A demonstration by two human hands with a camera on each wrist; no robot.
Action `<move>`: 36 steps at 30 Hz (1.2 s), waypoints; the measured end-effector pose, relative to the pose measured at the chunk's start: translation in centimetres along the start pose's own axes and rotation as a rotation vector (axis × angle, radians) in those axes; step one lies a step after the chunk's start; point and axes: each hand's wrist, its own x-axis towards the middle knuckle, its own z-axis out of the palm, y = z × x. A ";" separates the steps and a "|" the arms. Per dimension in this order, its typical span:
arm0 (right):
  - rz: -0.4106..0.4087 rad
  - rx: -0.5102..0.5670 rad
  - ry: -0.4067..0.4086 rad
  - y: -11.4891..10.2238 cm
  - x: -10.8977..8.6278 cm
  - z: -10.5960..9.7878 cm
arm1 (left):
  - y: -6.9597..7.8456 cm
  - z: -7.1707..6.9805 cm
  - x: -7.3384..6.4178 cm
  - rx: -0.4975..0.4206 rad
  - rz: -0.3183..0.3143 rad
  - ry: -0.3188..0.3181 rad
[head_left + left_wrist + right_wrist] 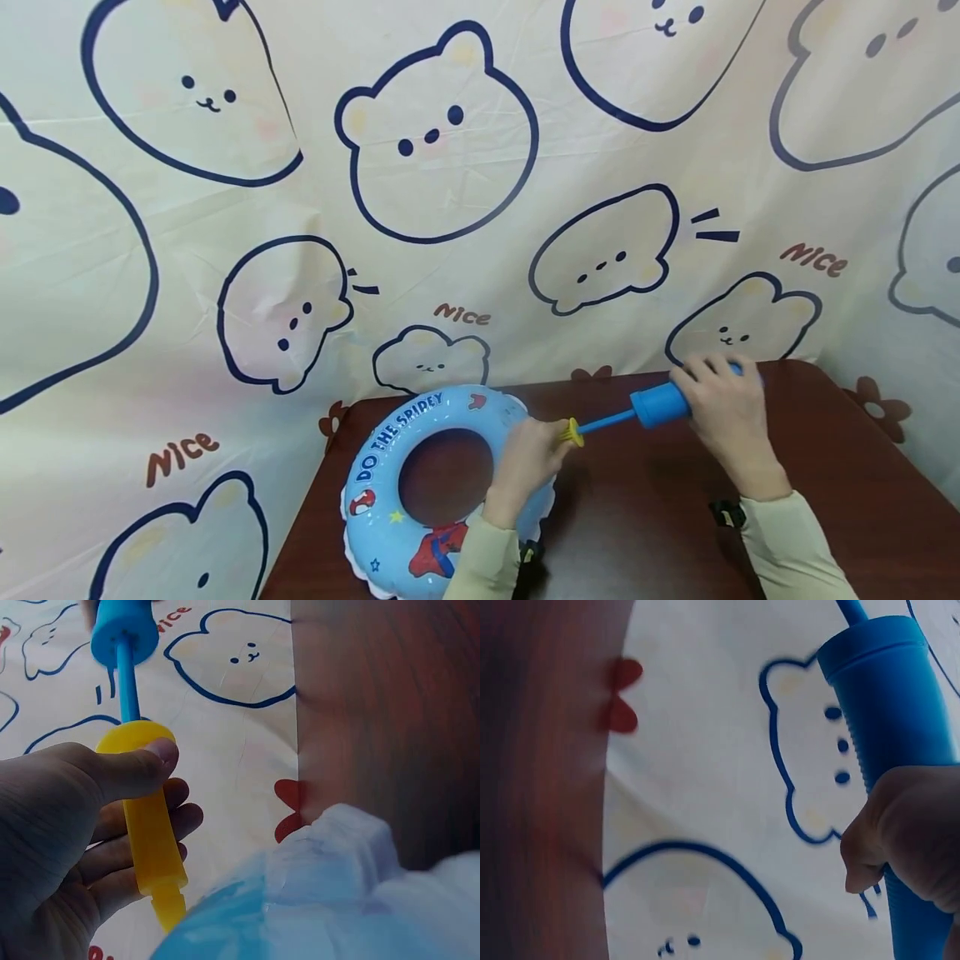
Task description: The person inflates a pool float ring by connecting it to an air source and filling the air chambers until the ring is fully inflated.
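A blue and yellow hand air pump is held in both hands over the table, its thin blue rod showing between them. My right hand grips the blue barrel. With the thumb on top and fingers beneath, my left hand holds the yellow end piece, which tapers to a stepped tip. Below and left of that hand lies an inflated blue swim ring with printed letters and a red figure. In the left wrist view, the yellow tip comes close to the ring's edge; whether they touch I cannot tell.
The ring rests on a dark brown table. A pale cloth with outlined animal faces hangs behind the table and down its sides. Each wrist wears a dark strap, next to a light sleeve.
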 end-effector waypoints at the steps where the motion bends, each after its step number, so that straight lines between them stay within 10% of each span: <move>1: -0.014 -0.001 -0.001 -0.5 0.1 0.2 | 0.1 0.0 0.0 0.006 0.001 0.000; 19: -0.139 0.047 -0.035 -6.8 0.1 2.6 | 0.6 -0.2 0.3 0.016 0.025 -0.006; 36: 0.074 0.036 -0.041 2.1 -0.5 -1.2 | -0.1 0.3 0.0 0.004 0.032 0.030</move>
